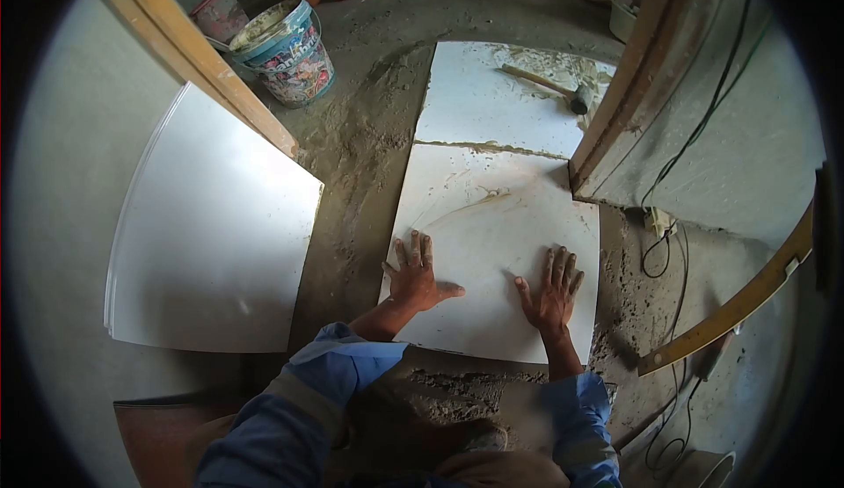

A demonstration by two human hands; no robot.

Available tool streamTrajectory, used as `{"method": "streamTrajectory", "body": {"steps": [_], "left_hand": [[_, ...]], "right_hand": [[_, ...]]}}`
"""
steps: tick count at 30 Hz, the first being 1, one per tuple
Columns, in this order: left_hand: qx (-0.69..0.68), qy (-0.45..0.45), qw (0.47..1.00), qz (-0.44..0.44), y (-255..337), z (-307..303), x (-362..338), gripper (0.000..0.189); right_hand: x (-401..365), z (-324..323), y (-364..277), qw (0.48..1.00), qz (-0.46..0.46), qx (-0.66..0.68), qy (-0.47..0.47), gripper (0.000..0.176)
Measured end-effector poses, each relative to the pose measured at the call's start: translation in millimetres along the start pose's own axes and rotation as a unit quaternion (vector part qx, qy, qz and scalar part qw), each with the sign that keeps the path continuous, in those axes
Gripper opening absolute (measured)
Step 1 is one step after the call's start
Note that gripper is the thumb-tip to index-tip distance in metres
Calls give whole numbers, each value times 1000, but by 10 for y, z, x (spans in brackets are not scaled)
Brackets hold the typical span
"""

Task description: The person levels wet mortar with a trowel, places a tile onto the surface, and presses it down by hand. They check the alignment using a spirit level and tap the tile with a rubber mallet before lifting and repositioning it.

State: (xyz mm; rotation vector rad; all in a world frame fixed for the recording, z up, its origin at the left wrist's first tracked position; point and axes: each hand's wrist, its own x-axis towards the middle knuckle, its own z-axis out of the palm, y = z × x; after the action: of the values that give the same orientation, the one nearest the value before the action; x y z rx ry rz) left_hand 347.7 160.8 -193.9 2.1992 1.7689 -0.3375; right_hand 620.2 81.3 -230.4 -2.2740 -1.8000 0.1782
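Observation:
A large white floor tile (492, 224) lies on a bed of wet grey mortar (352, 180). My left hand (415, 275) rests flat on the tile's near left part, fingers spread. Flat on the near right part is my right hand (552, 291), also with fingers apart. Neither hand holds anything. Beyond this tile a second white tile (492, 92) is laid, smeared with mortar, and a rubber mallet (554, 86) lies on it.
A stack of white tiles (211, 233) leans against the left wall beside a wooden door frame (202, 57). Mortar-caked buckets (286, 48) stand at the back left. Another wooden frame (624, 83) and black cables (655, 251) are on the right.

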Motion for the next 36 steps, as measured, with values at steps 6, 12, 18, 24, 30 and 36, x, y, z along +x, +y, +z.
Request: {"method": "streamTrajectory", "body": {"steps": [6, 12, 18, 24, 30, 36], "left_hand": [[-18, 77, 996, 38, -31, 88, 56, 131], [-60, 274, 928, 244, -45, 5, 992, 104], [-124, 237, 942, 205, -245, 10, 1088, 101], [-152, 224, 940, 208, -295, -37, 1080, 96], [-163, 196, 949, 187, -357, -21, 1067, 97], [-156, 203, 949, 186, -337, -19, 1089, 99]], "right_hand": [[135, -195, 255, 999, 42, -5, 1, 88], [564, -611, 142, 973, 168, -51, 153, 81], [794, 161, -55, 993, 111, -44, 1, 90], [816, -23, 178, 996, 81, -32, 6, 83], [995, 225, -170, 978, 197, -61, 8, 99], [1092, 210, -297, 983, 174, -52, 10, 101]]}}
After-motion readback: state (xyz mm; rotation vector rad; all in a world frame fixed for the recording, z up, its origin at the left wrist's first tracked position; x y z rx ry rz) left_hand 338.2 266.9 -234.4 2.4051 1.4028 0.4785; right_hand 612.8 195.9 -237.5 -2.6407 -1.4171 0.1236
